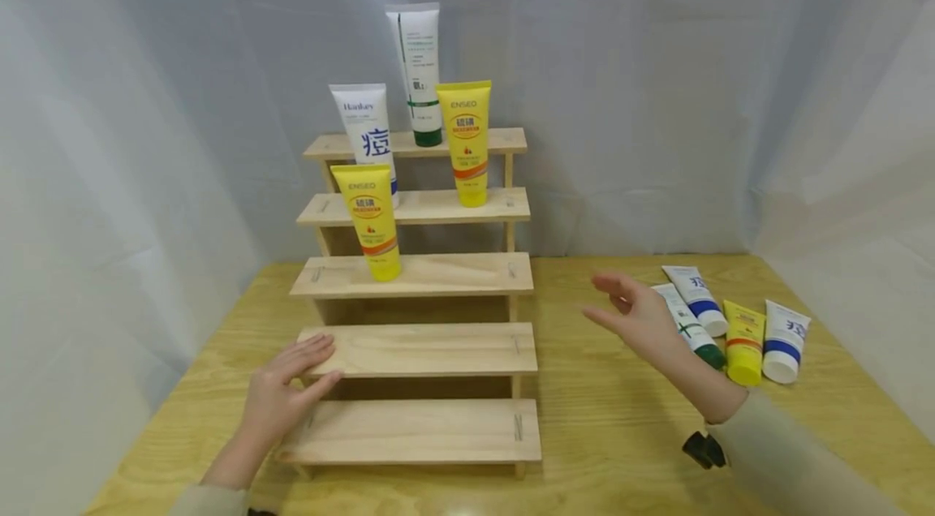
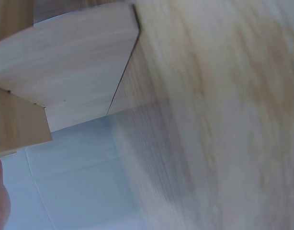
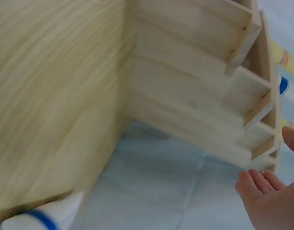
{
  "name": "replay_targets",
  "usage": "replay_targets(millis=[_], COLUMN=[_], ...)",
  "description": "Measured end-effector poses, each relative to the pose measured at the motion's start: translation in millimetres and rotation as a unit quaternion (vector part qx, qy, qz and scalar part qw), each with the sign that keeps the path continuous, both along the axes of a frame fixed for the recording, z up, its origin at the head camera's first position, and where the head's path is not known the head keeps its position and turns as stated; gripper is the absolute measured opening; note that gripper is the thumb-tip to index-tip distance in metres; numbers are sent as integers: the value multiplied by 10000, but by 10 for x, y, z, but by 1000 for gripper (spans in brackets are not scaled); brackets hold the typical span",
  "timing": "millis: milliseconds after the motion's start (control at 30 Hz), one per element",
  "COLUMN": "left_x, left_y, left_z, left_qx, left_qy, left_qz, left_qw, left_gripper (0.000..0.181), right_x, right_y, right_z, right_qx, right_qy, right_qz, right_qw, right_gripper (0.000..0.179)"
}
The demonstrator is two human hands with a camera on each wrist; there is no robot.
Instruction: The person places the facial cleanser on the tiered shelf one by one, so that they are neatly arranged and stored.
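Observation:
My left hand (image 1: 281, 390) rests on the left end of the second-lowest step of a wooden stepped rack (image 1: 438, 346). My right hand (image 1: 643, 321) hovers right of the rack, thumb and fingers apart, holding nothing. A white tube with a green cap (image 1: 420, 70) stands on the top step. One step down are a white Hankey tube (image 1: 361, 114) at left, partly hidden, and a yellow ENSEO tube (image 1: 466, 143) at right. Another yellow tube (image 1: 371, 220) stands on the middle step.
Right of the right hand, several tubes lie on the wooden table (image 1: 584, 451): a green-capped white tube (image 1: 687, 321), a yellow tube (image 1: 743, 341) and two blue-banded white ones, the nearer white tube (image 1: 785, 337) outermost. A pale curtain (image 1: 621, 94) hangs behind.

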State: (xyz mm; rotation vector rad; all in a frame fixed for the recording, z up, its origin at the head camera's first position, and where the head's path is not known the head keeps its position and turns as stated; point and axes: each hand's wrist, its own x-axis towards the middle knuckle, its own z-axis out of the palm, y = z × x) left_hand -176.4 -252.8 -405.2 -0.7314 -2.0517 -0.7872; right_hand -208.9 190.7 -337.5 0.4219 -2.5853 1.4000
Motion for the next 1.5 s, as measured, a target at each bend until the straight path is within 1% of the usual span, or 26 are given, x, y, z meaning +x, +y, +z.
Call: replay_targets(millis=[100,200,300,400,500,600,700,833,967,1033,1100,1267,1400,1500], left_x=[1,4,9,12,14,18,17,12,12,13,13,12,16,18], left_y=[5,5,3,-5,-18,-32,-36,-33,-24,-18,-10,-3,-19,-25], left_z=[12,26,37,36,23,8,-2,-5,0,4,9,14,9,9], left_qx=[4,7,14,-5,-49,-60,-72,-90,-97,-90,-81,-39,-64,-101], left_qy=[-56,-88,-78,-93,-188,-391,-470,-449,-399,-375,-272,-170,-379,-507], left_qz=[12,8,-19,-15,35,100,111,99,108,109,73,23,102,159], left_qw=[10000,10000,10000,10000,9998,9992,9988,9989,9991,9992,9996,9998,9992,9985], left_gripper=[38,40,39,37,37,36,36,36,36,37,37,38,36,37], right_x=[19,33,42,26,-19,-77,-138,-213,-279,-311,-341,-403,-442,-466], right_y=[186,335,435,504,566,631,696,771,818,835,841,813,784,770], right_z=[-83,-152,-196,-244,-321,-422,-523,-637,-722,-750,-774,-804,-800,-799], right_qx=[238,569,836,1015,1227,1428,1591,1843,2071,2172,2303,2641,2879,3120], right_qy=[-103,-96,-79,-153,-278,-395,-583,-790,-691,-590,-548,-711,-779,-793], right_qz=[-161,-386,-573,-663,-726,-782,-839,-904,-943,-937,-956,-1033,-1098,-1111], right_qw=[9995,9976,9948,9925,9894,9859,9820,9755,9713,9698,9669,9563,9481,9402], right_gripper=[52,54,51,48,46,46,46,48,48,47,47,48,48,39])
